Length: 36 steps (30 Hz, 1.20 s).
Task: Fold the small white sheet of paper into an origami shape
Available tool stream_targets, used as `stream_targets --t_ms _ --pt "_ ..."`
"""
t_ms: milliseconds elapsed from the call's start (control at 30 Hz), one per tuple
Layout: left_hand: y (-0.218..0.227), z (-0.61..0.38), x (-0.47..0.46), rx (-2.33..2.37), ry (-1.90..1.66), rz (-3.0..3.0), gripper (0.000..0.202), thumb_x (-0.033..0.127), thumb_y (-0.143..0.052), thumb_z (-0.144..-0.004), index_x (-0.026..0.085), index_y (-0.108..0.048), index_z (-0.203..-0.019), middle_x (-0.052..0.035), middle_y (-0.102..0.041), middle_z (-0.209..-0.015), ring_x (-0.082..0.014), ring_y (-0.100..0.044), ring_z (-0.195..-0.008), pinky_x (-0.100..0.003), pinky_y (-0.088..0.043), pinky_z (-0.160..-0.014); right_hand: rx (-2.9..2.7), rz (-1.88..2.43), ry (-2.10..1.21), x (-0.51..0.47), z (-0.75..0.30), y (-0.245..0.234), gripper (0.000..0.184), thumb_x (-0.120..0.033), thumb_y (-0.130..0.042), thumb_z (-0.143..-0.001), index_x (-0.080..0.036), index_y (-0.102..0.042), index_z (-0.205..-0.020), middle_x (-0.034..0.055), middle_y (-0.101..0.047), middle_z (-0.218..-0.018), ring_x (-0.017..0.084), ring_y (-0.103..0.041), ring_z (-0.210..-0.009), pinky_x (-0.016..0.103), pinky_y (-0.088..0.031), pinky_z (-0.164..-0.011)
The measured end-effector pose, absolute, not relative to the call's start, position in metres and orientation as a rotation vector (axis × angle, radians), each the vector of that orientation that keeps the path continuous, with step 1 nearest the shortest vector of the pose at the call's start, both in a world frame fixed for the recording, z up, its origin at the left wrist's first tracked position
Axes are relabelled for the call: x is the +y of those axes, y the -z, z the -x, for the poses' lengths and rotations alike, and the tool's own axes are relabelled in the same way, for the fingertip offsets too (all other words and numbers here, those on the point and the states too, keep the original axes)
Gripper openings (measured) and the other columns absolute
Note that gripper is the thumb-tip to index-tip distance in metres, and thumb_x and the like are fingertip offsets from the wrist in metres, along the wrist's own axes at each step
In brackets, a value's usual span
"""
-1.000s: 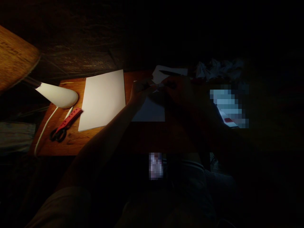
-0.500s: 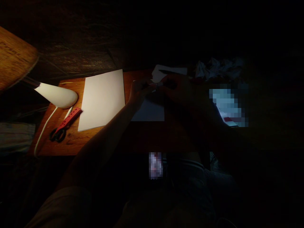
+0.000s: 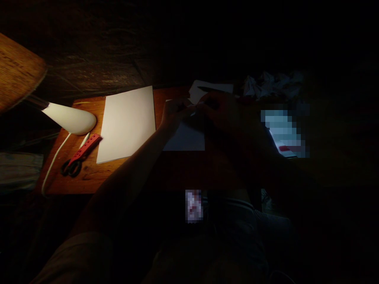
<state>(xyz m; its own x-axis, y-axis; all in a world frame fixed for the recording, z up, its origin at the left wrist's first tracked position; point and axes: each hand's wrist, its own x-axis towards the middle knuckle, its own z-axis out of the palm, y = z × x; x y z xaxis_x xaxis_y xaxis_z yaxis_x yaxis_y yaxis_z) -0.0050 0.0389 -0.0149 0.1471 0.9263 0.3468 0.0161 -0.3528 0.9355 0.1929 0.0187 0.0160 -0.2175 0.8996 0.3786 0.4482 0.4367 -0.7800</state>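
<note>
Small white paper piece point(image 3: 193, 113) between the fingertips of left hand point(image 3: 175, 111) and right hand point(image 3: 221, 107), both hands pinching it, just above white sheet point(image 3: 186, 139) on wooden surface point(image 3: 177, 169), red-marked scissors point(image 3: 85, 149) well apart, to the left.

hands point(image 3: 221, 108) closer together, less paper point(image 3: 193, 113) showing

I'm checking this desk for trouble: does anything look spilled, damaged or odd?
Nothing is visibly spilled or damaged. The lighting looks odd: the white paper beside the lamp is bright, while the left hand and right hand, over a dimmer sheet, are in shadow.
</note>
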Motion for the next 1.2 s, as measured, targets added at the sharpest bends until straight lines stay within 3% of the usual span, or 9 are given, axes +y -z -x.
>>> stream_targets --t_ms 200,400,667,1033,1200 --pt "0.0136 0.0032 0.0382 0.937 -1.335 -1.567 0.050 0.058 -0.096 -0.072 0.020 -0.064 -0.065 0.0017 -0.062 -0.066 -0.0106 -0.058 -0.064 -0.025 -0.047 -0.059 -1.933 1.188 -0.565 0.0138 -0.1935 -0.0174 0.031 -0.053 -0.070 -0.102 -0.023 -0.076 -0.104 0.0084 -0.081 -0.097 0.028 -0.075 -0.088 0.044 -0.058 -0.083" --pt "0.0140 0.0036 0.0386 0.933 -1.327 -1.592 0.040 0.044 -0.094 -0.079 0.020 -0.064 -0.065 0.0018 -0.063 -0.067 -0.0093 -0.057 -0.064 -0.024 -0.048 -0.060 -1.938 1.183 -0.574 0.0169 -0.1920 -0.0125 0.023 -0.047 -0.071 -0.101 -0.025 -0.074 -0.103 0.0077 -0.080 -0.098 0.027 -0.075 -0.089 0.043 -0.057 -0.085" --pt "0.0151 0.0024 0.0388 0.942 -1.307 -1.535 0.032 0.029 -0.093 -0.076 0.020 -0.065 -0.066 0.0007 -0.061 -0.067 -0.0103 -0.056 -0.064 -0.025 -0.046 -0.058 -1.941 1.174 -0.541 0.0125 -0.1940 -0.0176 0.029 -0.053 -0.068 -0.102 -0.025 -0.073 -0.100 0.0085 -0.080 -0.095 0.028 -0.073 -0.088 0.042 -0.057 -0.083" --pt "0.0145 0.0041 0.0384 0.922 -1.295 -1.552 0.040 0.044 -0.097 -0.075 0.020 -0.066 -0.065 0.0002 -0.062 -0.067 -0.0105 -0.055 -0.062 -0.026 -0.045 -0.057 -1.942 1.174 -0.551 0.0137 -0.1932 -0.0175 0.012 -0.035 -0.071 -0.100 -0.024 -0.074 -0.098 0.0058 -0.080 -0.091 0.025 -0.072 -0.084 0.040 -0.056 -0.080" --pt "0.0144 0.0038 0.0390 0.939 -1.312 -1.556 0.043 0.047 -0.097 -0.074 0.020 -0.066 -0.063 -0.0010 -0.063 -0.067 -0.0123 -0.057 -0.064 -0.028 -0.046 -0.057 -1.931 1.182 -0.531 0.0158 -0.1930 -0.0155 0.013 -0.037 -0.073 -0.100 -0.024 -0.073 -0.099 0.0051 -0.079 -0.092 0.025 -0.073 -0.084 0.039 -0.055 -0.080"
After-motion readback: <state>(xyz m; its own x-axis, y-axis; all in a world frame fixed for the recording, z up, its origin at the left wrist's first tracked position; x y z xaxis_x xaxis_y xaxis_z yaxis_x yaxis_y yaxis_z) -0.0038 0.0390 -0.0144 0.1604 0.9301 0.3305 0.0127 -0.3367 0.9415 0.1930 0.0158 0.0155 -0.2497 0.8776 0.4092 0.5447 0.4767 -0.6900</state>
